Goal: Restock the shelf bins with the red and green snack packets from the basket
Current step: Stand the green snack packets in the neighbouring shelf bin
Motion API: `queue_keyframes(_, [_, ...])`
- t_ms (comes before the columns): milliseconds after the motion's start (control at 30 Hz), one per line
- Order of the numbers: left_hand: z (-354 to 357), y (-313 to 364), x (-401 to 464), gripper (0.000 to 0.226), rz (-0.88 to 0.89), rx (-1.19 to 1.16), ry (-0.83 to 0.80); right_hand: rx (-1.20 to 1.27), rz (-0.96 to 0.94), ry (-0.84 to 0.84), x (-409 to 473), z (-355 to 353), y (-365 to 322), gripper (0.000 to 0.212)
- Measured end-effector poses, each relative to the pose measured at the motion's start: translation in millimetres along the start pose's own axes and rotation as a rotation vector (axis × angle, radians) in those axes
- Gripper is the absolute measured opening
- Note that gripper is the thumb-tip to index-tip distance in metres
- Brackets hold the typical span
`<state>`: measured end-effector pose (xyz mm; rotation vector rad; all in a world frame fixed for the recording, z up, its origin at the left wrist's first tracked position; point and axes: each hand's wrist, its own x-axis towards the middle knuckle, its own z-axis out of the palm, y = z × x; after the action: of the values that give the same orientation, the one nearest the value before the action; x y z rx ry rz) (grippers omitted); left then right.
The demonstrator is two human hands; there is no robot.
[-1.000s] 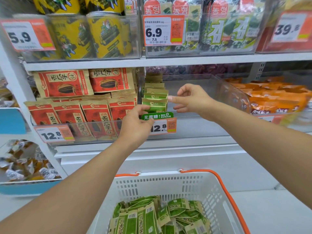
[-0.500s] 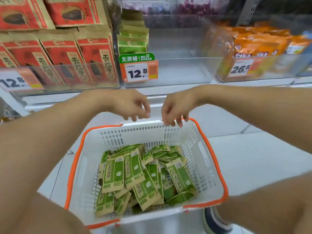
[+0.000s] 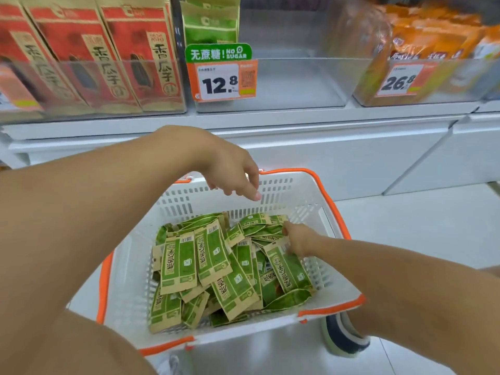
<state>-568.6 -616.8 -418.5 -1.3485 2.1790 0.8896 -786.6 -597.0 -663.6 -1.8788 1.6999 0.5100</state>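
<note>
Reaching into the basket (image 3: 335, 209) for more green packets (image 3: 216, 266)

My right hand (image 3: 297, 239) pinches a packet's top end near the right wall; my left hand (image 3: 232, 171) hangs loose and holds nothing above. Best I gather several aligned, then stand them upright in the clear bin (image 3: 284, 85).

Left hand (image 3: 230, 171) hangs loosely curled; right hand (image 3: 299, 238) reaches low, fingers downward

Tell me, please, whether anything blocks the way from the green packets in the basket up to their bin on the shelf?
Nothing visible does. The green packets lie loose in the open basket, and the clear bin behind the 12.8 price tag stands mostly bare, open on top. The right hand is already among them; the left hand hovers above.
</note>
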Motion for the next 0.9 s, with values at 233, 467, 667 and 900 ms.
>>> queue_keyframes(233, [-6,-8,-3,0.04,-0.059,-0.04,-0.007,-0.265,-0.378,-0.124,-17,-54,-18,0.026])
queue_keyframes(467, [-37,-8,-30,0.102,-0.294,-0.892,0.09,-0.205,-0.79,0.507,-135,-236,-62,0.025])
queue_keyframes(667, [-53,6,-40,0.036,0.077,-1.591,0.293,-0.331,-1.066,1.023,-171,-246,-67,0.012])
queue_keyframes(900, [-50,-5,-51,0.028,0.222,-1.236,0.498,0.985,-0.708,0.475,-160,-260,-65,0.058])
